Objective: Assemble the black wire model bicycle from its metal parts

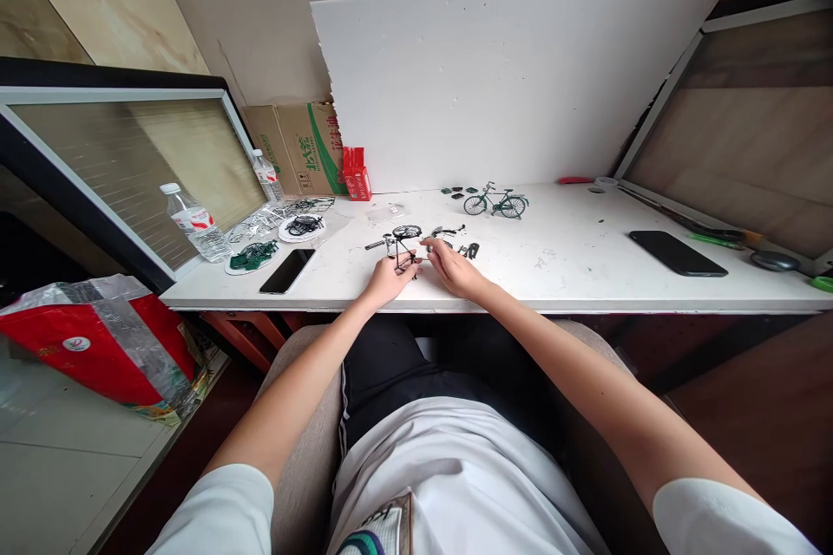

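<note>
My left hand is closed around a small black model bicycle frame, low over the table's front edge. A black toy wheel is right at the frame's far end; whether it is attached I cannot tell. Beside it on the right, my right hand has its fingers pinched close to the frame, and what they hold, if anything, is too small to name. Small black bicycle parts lie just beyond the right hand. Farther back stands an assembled dark green model bicycle.
To the left are a phone, plates of green parts and black parts, and two water bottles. A second phone and a mouse lie right. A white board leans behind.
</note>
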`<move>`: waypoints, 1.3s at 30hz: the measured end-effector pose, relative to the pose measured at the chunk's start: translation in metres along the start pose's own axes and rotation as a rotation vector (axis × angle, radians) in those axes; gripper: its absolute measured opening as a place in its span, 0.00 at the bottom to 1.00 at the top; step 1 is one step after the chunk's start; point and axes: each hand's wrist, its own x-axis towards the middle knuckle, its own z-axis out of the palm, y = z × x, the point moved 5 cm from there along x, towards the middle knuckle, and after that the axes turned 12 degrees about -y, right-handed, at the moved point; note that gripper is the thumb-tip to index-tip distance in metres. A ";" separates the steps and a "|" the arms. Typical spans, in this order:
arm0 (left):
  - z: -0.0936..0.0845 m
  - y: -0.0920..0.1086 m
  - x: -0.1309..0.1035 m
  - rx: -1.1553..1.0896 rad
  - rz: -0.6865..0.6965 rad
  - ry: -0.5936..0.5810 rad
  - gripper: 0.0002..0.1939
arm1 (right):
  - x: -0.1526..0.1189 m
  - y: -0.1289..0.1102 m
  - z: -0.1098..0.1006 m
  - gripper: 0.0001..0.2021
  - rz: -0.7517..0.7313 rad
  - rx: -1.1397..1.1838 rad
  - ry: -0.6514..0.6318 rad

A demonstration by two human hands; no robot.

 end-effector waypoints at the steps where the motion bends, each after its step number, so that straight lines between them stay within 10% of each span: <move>1: 0.000 0.001 0.000 0.003 -0.001 0.002 0.28 | 0.000 0.001 0.001 0.20 -0.002 0.019 -0.007; 39: 0.002 -0.003 -0.002 0.105 0.013 0.036 0.28 | 0.001 0.001 0.000 0.18 -0.074 0.000 0.073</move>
